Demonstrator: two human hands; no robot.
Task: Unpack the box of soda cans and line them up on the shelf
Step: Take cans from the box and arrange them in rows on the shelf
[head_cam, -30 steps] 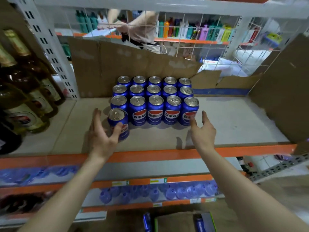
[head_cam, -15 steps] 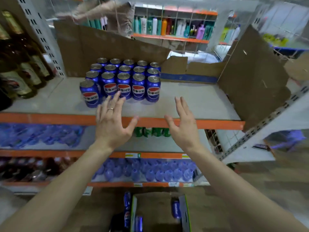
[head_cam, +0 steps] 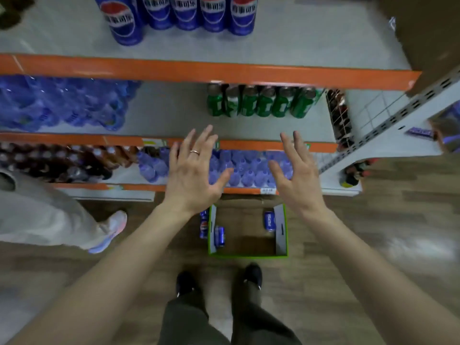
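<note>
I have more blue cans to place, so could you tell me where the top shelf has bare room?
The top shelf is bare from the blue cans rightward to the cardboard panel, and along the front strip above the orange rail. Its left part, beside the foremost can, also looks bare. The can block itself is crowded.

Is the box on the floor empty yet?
Not empty: the box stands open, with two blue cans lying inside on its mostly bare bottom.

Open-topped cardboard box with green edges [head_cam: 280, 230] on the wooden floor: wide bare bottom between two blue soda cans [head_cam: 219, 235] lying along its left and right walls. A third stands outside left wall.
</note>
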